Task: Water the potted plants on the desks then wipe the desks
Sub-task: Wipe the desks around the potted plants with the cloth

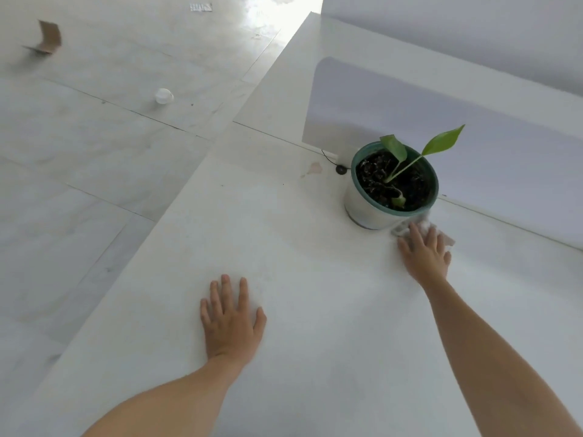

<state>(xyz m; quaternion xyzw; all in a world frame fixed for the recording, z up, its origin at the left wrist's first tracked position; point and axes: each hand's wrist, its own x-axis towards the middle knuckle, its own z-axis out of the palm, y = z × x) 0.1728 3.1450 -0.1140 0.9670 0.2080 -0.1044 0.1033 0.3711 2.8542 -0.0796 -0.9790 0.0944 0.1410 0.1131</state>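
A potted plant (391, 187) with a green rim, dark soil and two green leaves stands on the white desk (284, 247) beside a pale divider panel. My right hand (424, 252) lies flat with straight fingers on a crumpled white cloth (426, 227), pressing it to the desk right next to the pot's base. My left hand (230, 320) rests palm down on the desk with spread fingers, holding nothing, well to the left of the pot and nearer to me.
A small black round object (340, 169) with a thin cable lies left of the pot, near a faint brownish stain (314, 168). The divider panel (410, 99) rises behind the pot. On the floor at left lie a white cup (164, 96) and a cardboard piece (47, 37).
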